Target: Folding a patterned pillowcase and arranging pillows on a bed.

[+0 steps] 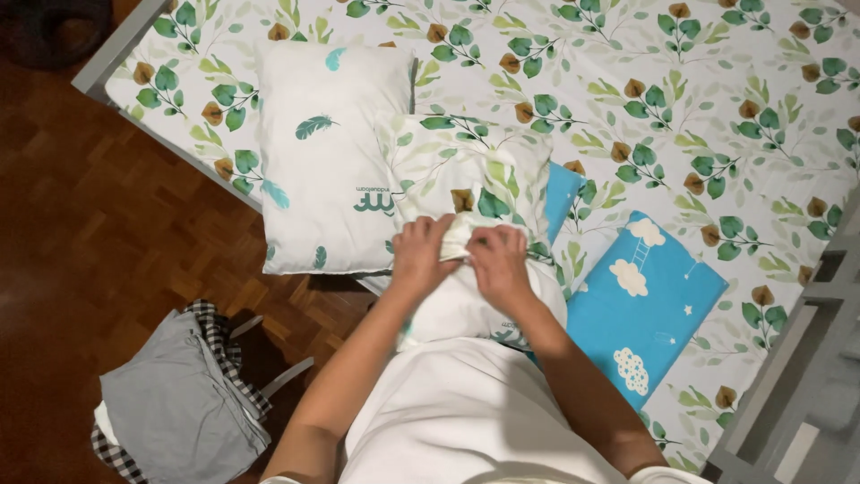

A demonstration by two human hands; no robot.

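Two hands work side by side at the open end of a leaf-print pillowcase [466, 170] on the bed. The left hand [421, 251] is curled closed, its fingers gripping a fold of the pillowcase fabric at the edge. The right hand [499, 260], just beside it and nearly touching, is also closed, pinching the same bunched edge between thumb and fingers. Directly under both hands lies a white pillow [466, 309], partly inside the pillowcase; its near end sticks out toward the person and carries a small teal printed mark.

The pillowcase is pale cream with green leaves and brown buds, matching the bedsheet [699, 99]. It extends away from the hands, filled and slightly puffed, with creases gathered at the grip.

Left of the left hand, touching the pillowcase, rests a second white pillow [313, 161], rectangular, printed with scattered teal feathers and a teal logo mark near its closer right part.

Right of the right hand lies a flat blue pillowcase [645, 305] with white clouds, a small ladder and stars; a further strip of blue [563, 193] shows from under the leaf-print pillowcase.

Below and well left of the hands, on the parquet floor [98, 224], sits a pile of folded grey cloth [175, 403] over black-and-white checked fabric.
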